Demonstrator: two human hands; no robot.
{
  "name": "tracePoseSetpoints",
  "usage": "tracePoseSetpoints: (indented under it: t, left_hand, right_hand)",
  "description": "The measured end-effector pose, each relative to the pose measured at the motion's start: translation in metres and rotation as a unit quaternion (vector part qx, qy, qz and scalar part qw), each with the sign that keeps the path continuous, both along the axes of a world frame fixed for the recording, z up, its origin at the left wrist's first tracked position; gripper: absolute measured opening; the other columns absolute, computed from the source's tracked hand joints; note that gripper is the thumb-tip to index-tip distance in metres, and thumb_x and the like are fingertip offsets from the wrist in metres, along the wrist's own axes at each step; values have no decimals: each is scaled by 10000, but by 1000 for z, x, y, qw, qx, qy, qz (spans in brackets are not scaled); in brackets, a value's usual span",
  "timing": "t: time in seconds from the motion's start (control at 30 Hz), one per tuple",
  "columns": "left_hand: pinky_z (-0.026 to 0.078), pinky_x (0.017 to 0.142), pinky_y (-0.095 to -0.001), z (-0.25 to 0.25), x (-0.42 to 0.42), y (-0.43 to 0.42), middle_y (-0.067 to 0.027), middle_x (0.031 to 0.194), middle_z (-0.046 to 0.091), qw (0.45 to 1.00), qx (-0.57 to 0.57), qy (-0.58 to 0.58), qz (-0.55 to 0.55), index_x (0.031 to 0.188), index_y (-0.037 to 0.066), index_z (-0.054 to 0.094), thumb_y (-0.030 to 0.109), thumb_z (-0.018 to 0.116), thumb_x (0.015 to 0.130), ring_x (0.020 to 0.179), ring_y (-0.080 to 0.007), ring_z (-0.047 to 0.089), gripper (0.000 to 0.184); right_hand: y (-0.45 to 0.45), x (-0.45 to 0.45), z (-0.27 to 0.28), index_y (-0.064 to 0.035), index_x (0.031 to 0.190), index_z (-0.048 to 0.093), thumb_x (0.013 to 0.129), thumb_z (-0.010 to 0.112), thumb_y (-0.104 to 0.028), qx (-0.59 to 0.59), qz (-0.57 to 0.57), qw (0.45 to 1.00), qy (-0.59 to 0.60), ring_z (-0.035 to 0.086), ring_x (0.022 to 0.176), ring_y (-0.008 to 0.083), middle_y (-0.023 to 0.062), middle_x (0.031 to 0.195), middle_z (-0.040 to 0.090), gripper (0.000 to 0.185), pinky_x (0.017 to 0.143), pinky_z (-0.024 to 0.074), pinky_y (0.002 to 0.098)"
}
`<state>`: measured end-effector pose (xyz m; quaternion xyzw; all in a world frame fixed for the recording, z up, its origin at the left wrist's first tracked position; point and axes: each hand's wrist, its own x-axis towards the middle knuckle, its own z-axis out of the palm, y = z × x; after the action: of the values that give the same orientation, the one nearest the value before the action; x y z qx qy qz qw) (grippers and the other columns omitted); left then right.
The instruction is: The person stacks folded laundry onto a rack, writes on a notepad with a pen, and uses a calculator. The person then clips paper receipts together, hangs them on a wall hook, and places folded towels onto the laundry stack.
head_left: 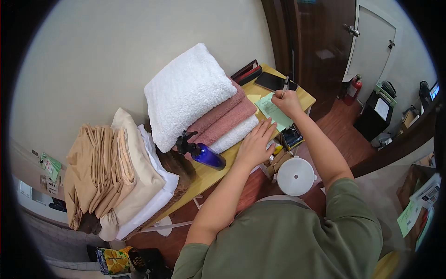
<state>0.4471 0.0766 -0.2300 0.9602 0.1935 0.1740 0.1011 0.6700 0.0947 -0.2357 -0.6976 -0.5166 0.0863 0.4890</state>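
Observation:
My right hand (289, 103) is closed around a pen (285, 84), held upright over a pale green paper slip (268, 106) with handwriting on it. The slip lies on the wooden table (209, 179). My left hand (254, 145) rests flat at the table's front edge, fingers stretched toward the slip's lower corner. Beside that hand sits a stack of folded towels, with a white towel (237, 134) at the bottom, pinkish-brown towels (223, 121) above it and a thick white towel (190, 93) on top. A blue spray bottle (209, 157) stands left of my left hand.
A black phone (274, 82) and a dark red case (248, 72) lie at the table's far end. Folded beige and tan cloths (100, 172) are piled at the left. Below the front edge is a white round lid (296, 176). A dark door (325, 46) is beyond.

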Motion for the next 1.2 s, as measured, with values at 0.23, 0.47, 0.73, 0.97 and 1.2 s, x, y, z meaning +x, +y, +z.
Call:
tracePoseSetpoints:
  t: [0.23,0.47,0.73,0.97,1.2]
  left_hand:
    - [328,1136,-414,0,0,0,-140,1500,388,1000,9,-3,-4,1436,95,424,238,657,829,1375,-330,377,667]
    - [334,1134,-414,-1,-1,0,-144,1506,381,1000,1,0,-2,1437,85,420,223,659,818,1375,-330,378,678]
    - [366,1103,-414,-5,-1,0,-141,1491,397,1000,21,-9,3,1432,107,421,216,655,812,1363,-327,396,671]
    - [370,1098,-415,-7,-1,2,-133,1474,421,999,31,-16,5,1421,117,434,216,648,814,1358,-321,404,651]
    - [372,1101,-415,-8,0,2,-141,1457,435,999,34,-30,-4,1391,93,464,188,648,817,1359,-322,404,611]
  right_hand:
    - [2,-2,-4,-19,762,676,769,645,-196,46,-11,999,-20,630,637,360,196,673,615,180,580,475,416]
    - [15,14,-23,4,666,604,885,651,-268,96,-24,991,91,529,484,171,98,520,521,353,494,403,336]
    - [1,-4,33,-22,653,639,886,719,-333,120,85,963,224,515,528,51,-18,558,566,397,482,393,240]
    - [-2,-17,5,1,660,670,829,757,-397,-9,104,982,160,556,487,87,25,530,595,441,473,440,270]
    - [-9,-21,2,12,600,610,872,681,-291,35,56,994,89,491,463,89,38,493,541,414,459,395,294]
